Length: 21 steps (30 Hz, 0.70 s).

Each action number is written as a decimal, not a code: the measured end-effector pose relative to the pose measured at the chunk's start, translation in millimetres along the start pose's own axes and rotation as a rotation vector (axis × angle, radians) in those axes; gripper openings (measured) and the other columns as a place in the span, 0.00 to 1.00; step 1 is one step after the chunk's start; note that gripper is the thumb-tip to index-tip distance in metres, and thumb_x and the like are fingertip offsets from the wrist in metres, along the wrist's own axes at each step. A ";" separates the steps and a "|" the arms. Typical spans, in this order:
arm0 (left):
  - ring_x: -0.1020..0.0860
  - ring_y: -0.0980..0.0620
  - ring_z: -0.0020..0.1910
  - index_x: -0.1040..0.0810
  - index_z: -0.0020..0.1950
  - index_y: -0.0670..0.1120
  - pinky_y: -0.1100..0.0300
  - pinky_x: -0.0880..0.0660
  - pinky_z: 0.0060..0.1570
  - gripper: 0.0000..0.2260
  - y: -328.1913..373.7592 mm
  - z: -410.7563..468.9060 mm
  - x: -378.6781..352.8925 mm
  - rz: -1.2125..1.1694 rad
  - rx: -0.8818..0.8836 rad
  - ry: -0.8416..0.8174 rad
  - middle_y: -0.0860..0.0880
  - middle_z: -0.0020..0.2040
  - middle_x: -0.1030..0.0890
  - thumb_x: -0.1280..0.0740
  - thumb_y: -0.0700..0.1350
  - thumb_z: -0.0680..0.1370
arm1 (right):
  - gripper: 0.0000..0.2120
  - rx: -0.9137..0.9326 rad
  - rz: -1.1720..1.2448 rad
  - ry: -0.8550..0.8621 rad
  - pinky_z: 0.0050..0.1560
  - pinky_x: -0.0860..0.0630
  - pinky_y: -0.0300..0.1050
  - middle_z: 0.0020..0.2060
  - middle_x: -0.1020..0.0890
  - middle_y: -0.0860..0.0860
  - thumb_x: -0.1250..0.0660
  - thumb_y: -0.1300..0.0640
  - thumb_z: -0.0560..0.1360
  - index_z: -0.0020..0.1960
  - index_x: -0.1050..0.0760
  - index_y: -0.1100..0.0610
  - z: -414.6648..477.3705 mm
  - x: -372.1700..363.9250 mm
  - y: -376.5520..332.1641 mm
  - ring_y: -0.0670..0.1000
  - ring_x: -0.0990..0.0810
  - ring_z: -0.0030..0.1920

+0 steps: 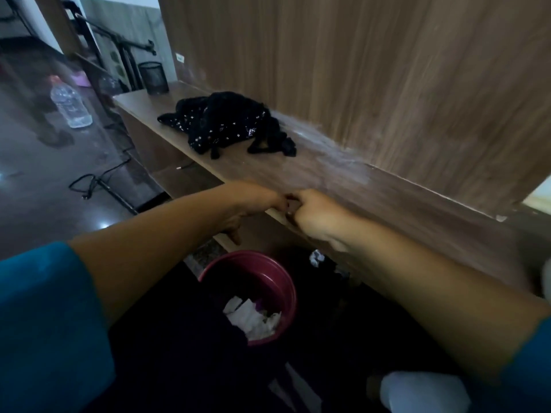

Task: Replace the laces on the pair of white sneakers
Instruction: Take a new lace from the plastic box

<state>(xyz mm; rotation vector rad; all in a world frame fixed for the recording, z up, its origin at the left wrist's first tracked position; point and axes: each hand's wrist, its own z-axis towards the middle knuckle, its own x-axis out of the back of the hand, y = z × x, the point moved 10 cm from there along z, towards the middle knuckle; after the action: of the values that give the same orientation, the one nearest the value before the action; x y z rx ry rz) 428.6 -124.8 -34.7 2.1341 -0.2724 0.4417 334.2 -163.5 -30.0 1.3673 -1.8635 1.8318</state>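
Both arms reach fwd to the front edge of the tabletop (343,177), a long wood ledge set against a wood-grain panel (372,70).

- L hand (262,201): at the tabletop's front lip, fingers drawn in toward the R hand, one digit pointing down below the edge. Grip looks pressed together; whether it pinches anything, can't tell (blur).
- R hand (313,213): on the same lip, just beside the L hand, knuckles touching it. Grip curled into a fist; contents hidden, can't tell.
- Teal sleeves (44,323) on both arms.
- Task item: pale shape (423,391), low and well below the tabletop, under the R forearm. Poss. a white sneaker, too blurred to confirm. Laces can't be made out anywhere.

Other:
- Black cloth (214,123) w/ small white specks, heaped on the tabletop, well beyond the hands.
- Black mesh cup (152,77) upright at the tabletop's far end.
- Red bin (262,278) on the floor below the tabletop edge, directly under the hands, w/ white paper scraps (253,318) inside.
- Small crumpled white bit (316,258) under the tabletop.
- Clear plastic bottle (69,105) upright on the floor, beyond the tabletop's far end.
- Black cable (89,186) lying on the floor off that same end.
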 end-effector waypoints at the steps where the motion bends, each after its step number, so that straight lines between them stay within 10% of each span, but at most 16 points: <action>1: 0.39 0.41 0.71 0.35 0.72 0.45 0.44 0.34 0.61 0.28 4.7 -4.7 -6.7 0.033 -0.015 -0.004 0.46 0.74 0.38 0.31 0.47 0.75 | 0.23 -0.009 0.016 0.003 0.29 0.38 0.35 0.63 0.25 0.57 0.40 0.63 0.78 0.73 0.35 0.56 -5.3 8.9 4.8 0.45 0.34 0.35; 5: 0.29 0.39 0.63 0.29 0.66 0.45 0.47 0.26 0.53 0.22 24.4 -22.6 -44.0 0.123 -0.040 -0.060 0.41 0.64 0.28 0.31 0.47 0.73 | 0.26 -0.011 0.014 0.059 0.29 0.31 0.27 0.71 0.32 0.53 0.38 0.63 0.77 0.74 0.38 0.55 -32.7 42.2 20.4 0.49 0.27 0.45; 9: 0.23 0.44 0.47 0.29 0.61 0.45 0.55 0.25 0.36 0.14 64.3 -48.2 -104.5 0.073 -0.140 -0.067 0.41 0.53 0.23 0.37 0.44 0.76 | 0.27 -0.020 -0.081 0.181 0.63 0.35 0.37 0.72 0.33 0.52 0.35 0.56 0.77 0.74 0.38 0.55 -83.1 95.0 44.8 0.51 0.32 0.70; 14: 0.32 0.47 0.55 0.31 0.61 0.50 0.47 0.28 0.52 0.10 129.8 -101.0 -212.6 -0.013 -0.297 -0.194 0.50 0.59 0.31 0.42 0.44 0.79 | 0.24 -0.115 -0.094 0.336 0.56 0.35 0.33 0.68 0.28 0.56 0.37 0.60 0.78 0.72 0.35 0.59 -174.5 178.5 100.0 0.52 0.29 0.67; 21: 0.27 0.49 0.52 0.30 0.63 0.48 0.56 0.28 0.46 0.14 175.2 -168.9 -359.2 0.075 -0.457 -0.417 0.49 0.58 0.25 0.39 0.49 0.78 | 0.23 -0.305 -0.025 0.615 0.63 0.31 0.42 0.66 0.26 0.55 0.39 0.65 0.74 0.69 0.32 0.59 -309.3 259.6 202.4 0.54 0.28 0.66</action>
<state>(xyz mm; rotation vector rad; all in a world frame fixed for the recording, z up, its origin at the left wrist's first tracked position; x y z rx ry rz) 3.8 -73.3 37.0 1.7484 -0.6282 -0.0345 -90.7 -54.0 77.2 0.6236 -1.6787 1.6162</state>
